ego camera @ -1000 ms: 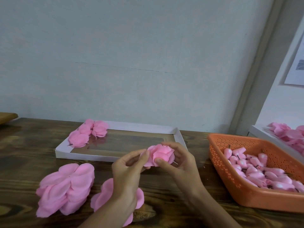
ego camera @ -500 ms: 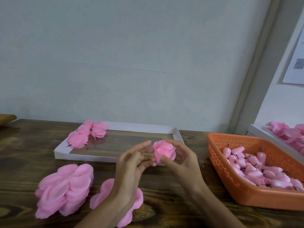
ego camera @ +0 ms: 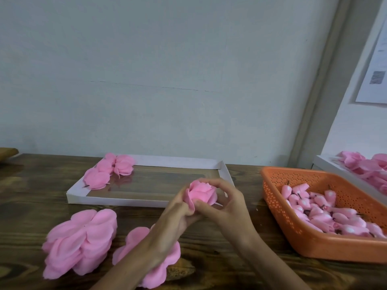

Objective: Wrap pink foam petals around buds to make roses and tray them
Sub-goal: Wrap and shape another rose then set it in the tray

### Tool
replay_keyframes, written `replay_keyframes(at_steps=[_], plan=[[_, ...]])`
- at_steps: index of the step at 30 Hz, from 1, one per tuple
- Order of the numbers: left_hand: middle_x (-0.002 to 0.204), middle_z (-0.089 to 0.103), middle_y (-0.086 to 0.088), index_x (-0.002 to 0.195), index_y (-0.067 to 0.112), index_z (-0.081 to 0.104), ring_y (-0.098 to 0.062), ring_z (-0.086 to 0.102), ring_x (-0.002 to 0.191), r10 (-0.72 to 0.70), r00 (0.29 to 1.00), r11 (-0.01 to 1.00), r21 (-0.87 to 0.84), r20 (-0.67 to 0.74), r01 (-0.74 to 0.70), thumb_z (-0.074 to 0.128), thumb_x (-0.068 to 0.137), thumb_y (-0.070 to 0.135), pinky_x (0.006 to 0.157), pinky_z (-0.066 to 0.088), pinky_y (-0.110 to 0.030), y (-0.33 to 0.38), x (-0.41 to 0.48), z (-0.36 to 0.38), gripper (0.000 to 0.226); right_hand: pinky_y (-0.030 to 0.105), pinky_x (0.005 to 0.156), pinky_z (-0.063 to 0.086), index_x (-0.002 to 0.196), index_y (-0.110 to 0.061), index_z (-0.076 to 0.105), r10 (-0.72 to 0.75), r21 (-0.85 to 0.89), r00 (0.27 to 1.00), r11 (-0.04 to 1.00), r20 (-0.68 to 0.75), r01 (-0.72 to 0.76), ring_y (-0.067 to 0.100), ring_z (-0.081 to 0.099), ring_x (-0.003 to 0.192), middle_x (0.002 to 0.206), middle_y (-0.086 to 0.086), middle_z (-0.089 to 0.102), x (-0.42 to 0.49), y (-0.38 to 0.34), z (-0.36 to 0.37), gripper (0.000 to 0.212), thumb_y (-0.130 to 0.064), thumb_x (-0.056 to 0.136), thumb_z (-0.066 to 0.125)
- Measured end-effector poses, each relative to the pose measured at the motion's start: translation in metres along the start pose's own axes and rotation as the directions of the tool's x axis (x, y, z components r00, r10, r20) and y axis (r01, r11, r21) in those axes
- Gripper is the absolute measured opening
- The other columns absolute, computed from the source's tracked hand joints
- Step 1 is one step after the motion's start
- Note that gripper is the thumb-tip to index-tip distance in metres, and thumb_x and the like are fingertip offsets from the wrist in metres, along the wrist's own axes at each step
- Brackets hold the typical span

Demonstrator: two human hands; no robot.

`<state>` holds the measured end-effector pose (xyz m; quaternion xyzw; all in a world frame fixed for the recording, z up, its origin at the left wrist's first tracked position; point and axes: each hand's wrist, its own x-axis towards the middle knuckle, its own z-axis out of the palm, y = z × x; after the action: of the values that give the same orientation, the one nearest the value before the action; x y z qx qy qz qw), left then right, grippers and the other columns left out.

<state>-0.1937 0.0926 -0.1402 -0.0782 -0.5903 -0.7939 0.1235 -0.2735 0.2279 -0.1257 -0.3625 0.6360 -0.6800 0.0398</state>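
Rose [ego camera: 202,192]: one, held above the wooden table [ego camera: 31,195], just in front of the near right corner of the white tray [ego camera: 146,200].

Grip:
- Your left hand [ego camera: 178,214] grips the flower from the left and below, fingers curled against the outer petal.
- Your right hand [ego camera: 228,208] wraps its right side, thumb at the base, forefinger arched over the top.
- Both hands are closed on this one rose, which touches nothing else.
- A thin pale tip pokes out at the base, beside your right thumb.

Counts:
- Finished roses [ego camera: 124,167]: three, bunched and touching in the tray's far left corner. The rest of the tray floor shows bare.
- Petal stacks: two, both on the table near you, left of your hands. The larger stack [ego camera: 81,241] lies furthest left. The smaller stack [ego camera: 132,248] is just beside it, partly hidden under your left forearm.
- Orange basket [ego camera: 314,243]: one, to your right, well apart from the tray.
- Buds [ego camera: 320,214]: heaped in the basket, too many and too overlapped to count; dark stem ends show on several.
- Second tray [ego camera: 323,164]: one, beyond the basket at the right edge and cut off by the frame. It holds pink roses; I cannot tell how many.
- Sheet of paper [ego camera: 374,70]: one, on the right-hand wall.
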Motion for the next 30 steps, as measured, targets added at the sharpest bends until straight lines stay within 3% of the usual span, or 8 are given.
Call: replay_keyframes(at_steps=[4,6,10,14,20,24,27,30], plan=[[0.135,0.07,-0.002,0.133,0.036,0.065,-0.016,0.062,0.132,0.012,1.0,0.989,0.149,0.002,-0.012,0.055,0.089,0.005,0.107,0.053,-0.033,-0.003,-0.002,-0.004,0.054,0.042,0.085,0.065,0.116,-0.025,0.075,-0.019,-0.098,1.0,0.995,0.004,0.019,0.02,0.071,0.109,0.118,0.0,0.072,-0.001,-0.003,-0.001,0.042,-0.011,0.08,0.09],[0.134,0.07,0.0,0.129,0.041,0.066,-0.017,0.062,0.132,0.018,1.0,0.977,0.212,0.021,-0.022,0.058,0.091,0.009,0.108,0.052,-0.039,-0.001,-0.001,-0.007,0.05,0.041,0.087,0.064,0.118,-0.023,0.074,-0.012,-0.109,1.0,0.994,0.026,0.015,0.019,0.071,0.11,0.117,-0.001,0.073,-0.001,-0.005,-0.003,0.042,-0.011,0.081,0.09],[0.141,0.066,0.001,0.136,0.042,0.06,-0.019,0.058,0.137,-0.037,0.996,0.982,0.189,0.082,0.021,0.064,0.091,0.02,0.109,0.053,-0.046,-0.001,0.001,-0.01,0.051,0.037,0.084,0.064,0.116,-0.023,0.074,0.017,-0.151,0.999,0.988,0.047,-0.01,0.017,0.072,0.106,0.11,-0.004,0.076,0.001,-0.009,-0.007,0.042,-0.013,0.079,0.091],[0.145,0.063,0.003,0.148,0.035,0.046,-0.019,0.058,0.137,-0.089,0.993,0.964,0.256,0.08,0.066,0.066,0.097,0.025,0.112,0.05,-0.049,-0.004,0.001,-0.012,0.055,0.048,0.077,0.065,0.12,-0.027,0.072,0.068,-0.213,0.997,0.975,0.023,-0.061,0.024,0.073,0.096,0.107,-0.002,0.075,0.003,-0.011,-0.009,0.052,-0.013,0.075,0.094],[0.126,0.072,0.002,0.143,0.032,0.046,-0.03,0.075,0.106,-0.095,0.993,0.924,0.378,0.072,0.061,0.064,0.1,0.038,0.098,0.059,-0.045,0.0,0.004,-0.014,0.047,0.039,0.068,0.066,0.129,-0.028,0.062,0.135,-0.202,0.99,0.972,0.048,-0.123,0.021,0.077,0.085,0.109,0.005,0.071,0.004,-0.016,-0.011,0.065,-0.008,0.075,0.093],[0.096,0.074,-0.006,0.14,0.023,0.05,-0.033,0.073,0.088,-0.058,0.998,0.937,0.344,-0.016,0.06,0.062,0.1,0.029,0.086,0.062,-0.051,-0.006,0.008,-0.013,0.042,0.035,0.068,0.065,0.126,-0.027,0.064,0.129,-0.14,0.99,0.983,0.054,-0.121,0.022,0.078,0.084,0.106,0.006,0.073,0.004,-0.016,-0.013,0.061,-0.006,0.076,0.092],[0.096,0.07,-0.012,0.141,0.016,0.052,-0.026,0.068,0.086,-0.059,0.996,0.978,0.198,-0.063,0.07,0.062,0.1,0.019,0.075,0.06,-0.048,-0.006,0.01,-0.014,0.042,0.03,0.069,0.062,0.123,-0.029,0.066,0.151,-0.081,0.986,0.986,0.065,-0.145,0.023,0.078,0.086,0.105,0.008,0.075,0.005,-0.014,-0.016,0.055,-0.005,0.079,0.089],[0.095,0.071,-0.012,0.14,0.016,0.055,-0.024,0.067,0.086,-0.071,0.994,0.988,0.134,-0.081,0.081,0.063,0.092,0.023,0.073,0.06,-0.042,-0.005,0.009,-0.015,0.05,0.031,0.073,0.063,0.12,-0.025,0.067,0.16,-0.076,0.985,0.985,0.069,-0.154,0.025,0.079,0.083,0.095,0.01,0.077,0.006,-0.011,-0.017,0.044,-0.007,0.085,0.085]])
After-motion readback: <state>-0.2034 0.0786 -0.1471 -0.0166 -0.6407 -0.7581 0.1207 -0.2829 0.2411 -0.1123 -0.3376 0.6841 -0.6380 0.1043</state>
